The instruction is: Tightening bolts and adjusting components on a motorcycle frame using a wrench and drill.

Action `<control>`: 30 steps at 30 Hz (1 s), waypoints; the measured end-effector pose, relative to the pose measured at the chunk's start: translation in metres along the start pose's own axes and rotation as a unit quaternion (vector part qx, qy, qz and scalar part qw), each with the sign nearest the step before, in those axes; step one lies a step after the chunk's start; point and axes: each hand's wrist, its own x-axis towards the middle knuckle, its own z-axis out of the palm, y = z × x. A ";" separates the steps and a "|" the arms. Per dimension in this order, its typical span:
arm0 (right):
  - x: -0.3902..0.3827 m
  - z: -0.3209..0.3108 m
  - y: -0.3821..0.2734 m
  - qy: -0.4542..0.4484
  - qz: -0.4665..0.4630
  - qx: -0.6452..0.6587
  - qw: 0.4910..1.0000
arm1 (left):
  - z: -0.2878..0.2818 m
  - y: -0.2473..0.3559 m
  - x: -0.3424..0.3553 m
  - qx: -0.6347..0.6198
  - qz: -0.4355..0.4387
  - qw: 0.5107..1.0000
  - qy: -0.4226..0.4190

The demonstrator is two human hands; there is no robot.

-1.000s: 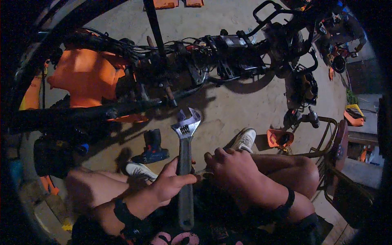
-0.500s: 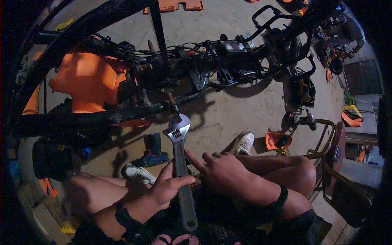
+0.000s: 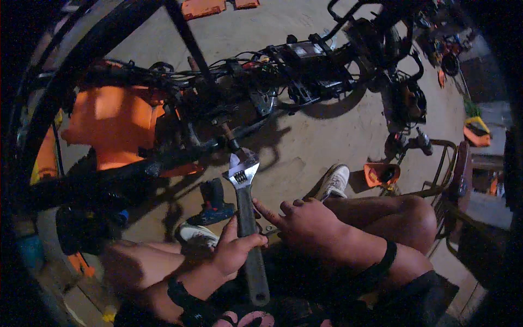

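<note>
My left hand (image 3: 233, 252) is wrapped round the dark handle of a large adjustable wrench (image 3: 250, 234), thumb across the front. The wrench stands nearly upright in view. Its silver jaws point at the end of a rusty threaded rod (image 3: 229, 133) that sticks out of a black vehicle frame (image 3: 185, 150); whether they touch it I cannot tell. Just right of the handle is my right hand (image 3: 308, 223), its index finger stretched toward the handle's upper edge. The other fingers curl under, their tips hidden, and nothing shows in them.
A cordless drill (image 3: 213, 201) stands on the floor beside my left shoe (image 3: 199, 235). Orange body panels (image 3: 111, 125) lie beyond the frame at left. Cables and a black battery-like box (image 3: 305, 50) sit along the frame. An orange tray (image 3: 380, 174) and a metal-framed chair (image 3: 444, 169) are at right.
The view has shifted a little, so hands and wrench appear slightly further right. The wrench jaws now sit close below the rod's end at a slightly different tilt. My left hand keeps its grip.
</note>
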 end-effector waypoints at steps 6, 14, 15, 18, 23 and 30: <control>0.000 0.002 0.003 0.004 -0.006 0.027 1.000 | 0.002 -0.003 0.003 0.003 -0.002 1.000 0.012; -0.002 0.009 0.004 0.026 0.005 0.021 0.999 | 0.003 -0.003 0.004 0.030 -0.003 0.999 0.012; -0.001 0.009 0.004 0.024 0.012 0.029 0.999 | 0.003 -0.002 0.005 0.029 -0.007 0.999 0.015; -0.001 0.008 0.005 0.021 0.020 0.043 0.999 | 0.003 -0.005 0.006 -0.001 -0.004 1.000 0.008; -0.004 0.010 0.009 0.033 0.006 0.026 0.999 | 0.004 -0.006 0.006 -0.019 -0.012 1.000 0.007; -0.004 0.009 0.009 0.010 0.011 0.030 0.999 | 0.005 -0.003 0.006 -0.016 -0.017 1.000 0.001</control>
